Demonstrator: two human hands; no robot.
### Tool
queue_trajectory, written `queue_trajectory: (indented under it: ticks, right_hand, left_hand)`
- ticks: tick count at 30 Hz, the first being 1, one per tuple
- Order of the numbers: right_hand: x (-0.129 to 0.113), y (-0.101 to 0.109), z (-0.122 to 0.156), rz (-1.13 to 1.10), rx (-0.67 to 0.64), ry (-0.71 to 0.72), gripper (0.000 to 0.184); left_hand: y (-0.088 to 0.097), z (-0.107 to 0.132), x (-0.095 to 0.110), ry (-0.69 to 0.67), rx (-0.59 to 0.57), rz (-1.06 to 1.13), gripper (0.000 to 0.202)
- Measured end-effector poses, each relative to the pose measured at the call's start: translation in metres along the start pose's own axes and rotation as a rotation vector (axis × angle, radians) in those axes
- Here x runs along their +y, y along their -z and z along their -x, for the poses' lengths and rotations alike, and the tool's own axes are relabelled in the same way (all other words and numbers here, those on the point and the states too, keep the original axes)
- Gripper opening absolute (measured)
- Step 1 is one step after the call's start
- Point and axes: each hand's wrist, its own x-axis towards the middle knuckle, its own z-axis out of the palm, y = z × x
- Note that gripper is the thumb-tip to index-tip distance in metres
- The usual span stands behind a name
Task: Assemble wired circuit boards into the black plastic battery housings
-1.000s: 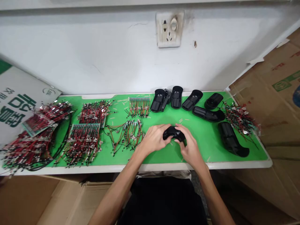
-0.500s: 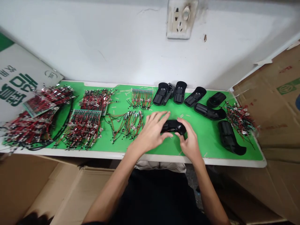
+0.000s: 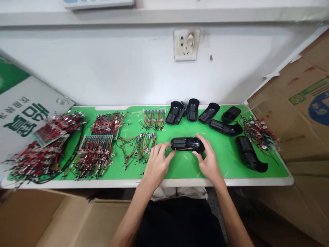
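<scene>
We see a glossy black plastic shell (image 3: 187, 144), long and rounded at one end, lying open side up on the smooth green mat (image 3: 226, 161), with thin red wire in its hollow. The right hand (image 3: 209, 163) pinches the rounded end between thumb and fingers. The left hand (image 3: 157, 164) is loosely spread and holds nothing, its fingertips just beside the shell's squarer end. Half a second ago that hand lay across the shell; now it has drawn back toward the near edge, and the hollow shows. Bare mat lies before and behind the shell. Tangled wire leads (image 3: 140, 145) sit just left of the left hand, a row of black shells (image 3: 192, 110) lines the wall, and a curved shell (image 3: 248, 154) lies to the right.
</scene>
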Motion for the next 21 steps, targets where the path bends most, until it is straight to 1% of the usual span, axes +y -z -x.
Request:
queue_trajectory:
  ticks: [3, 6, 10, 14, 17, 21]
  right_hand:
    - [0.0, -0.002, 0.0, 0.0, -0.004, 0.003, 0.051]
    - [0.001, -0.004, 0.0, -0.003, 0.001, 0.0, 0.051]
    - [-0.001, -0.005, 0.0, -0.014, 0.003, -0.023, 0.053]
    - [-0.008, -0.002, 0.002, 0.044, -0.021, -0.049, 0.058]
    - [-0.011, 0.003, 0.005, 0.152, -0.059, -0.105, 0.067]
    - [-0.008, 0.011, 0.008, 0.183, -0.113, -0.135, 0.073]
  left_hand:
    - [0.001, -0.008, -0.007, -0.039, 0.031, -0.02, 0.027]
    - [0.007, -0.015, -0.013, -0.079, 0.02, 0.0, 0.018]
    - [0.012, -0.017, -0.02, -0.118, 0.014, 0.104, 0.017]
    - [0.011, -0.012, -0.019, -0.122, 0.033, 0.221, 0.015]
    - [0.004, -0.007, -0.012, -0.078, 0.108, 0.283, 0.012]
    - [-0.012, -0.005, -0.006, 0.018, 0.249, 0.272, 0.021]
